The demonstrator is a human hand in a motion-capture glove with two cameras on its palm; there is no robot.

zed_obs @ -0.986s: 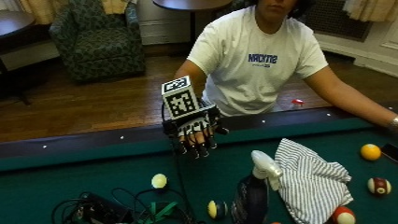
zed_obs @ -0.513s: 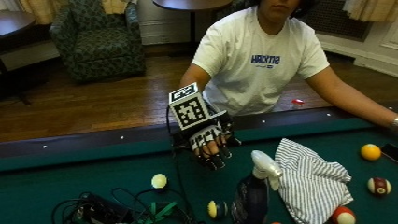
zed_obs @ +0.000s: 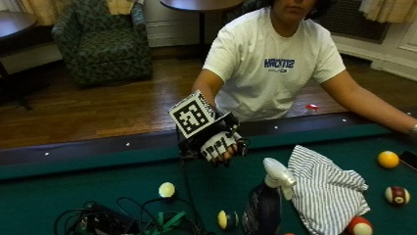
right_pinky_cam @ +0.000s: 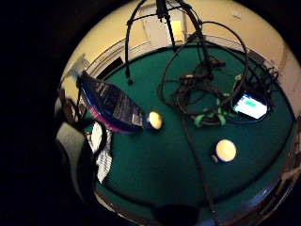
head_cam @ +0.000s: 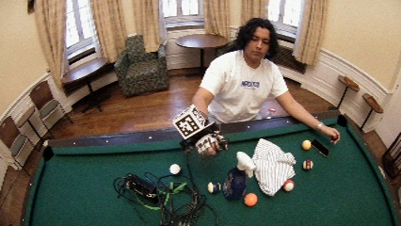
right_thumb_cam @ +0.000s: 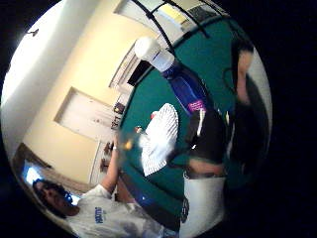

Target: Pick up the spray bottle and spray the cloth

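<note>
A dark blue spray bottle (zed_obs: 263, 211) with a white trigger head (zed_obs: 278, 174) stands upright on the green felt, touching the left edge of a crumpled white striped cloth (zed_obs: 326, 192). My gloved right hand (zed_obs: 219, 146) hovers over the felt near the table's far rail, a short way up and to the left of the bottle head. Its fingers hang loosely curled and hold nothing. The little finger side palm view has the bottle (right_pinky_cam: 112, 108) beside the cloth (right_pinky_cam: 100, 151). In the thumb side view the bottle (right_thumb_cam: 184, 85) stands by the cloth (right_thumb_cam: 160, 131).
Billiard balls lie around: a cream one (zed_obs: 167, 189), a yellow striped one (zed_obs: 225, 220) by the bottle, a yellow one (zed_obs: 388, 159) and two red-marked ones (zed_obs: 396, 195) near the cloth. A tangle of black cables (zed_obs: 117, 223) covers the near left felt. The person's bare hand rests at the right rail (head_cam: 330, 135).
My gloved hand has moved right and slightly down across the felt, closer to the spray bottle. Bottle, cloth and balls stay put.
</note>
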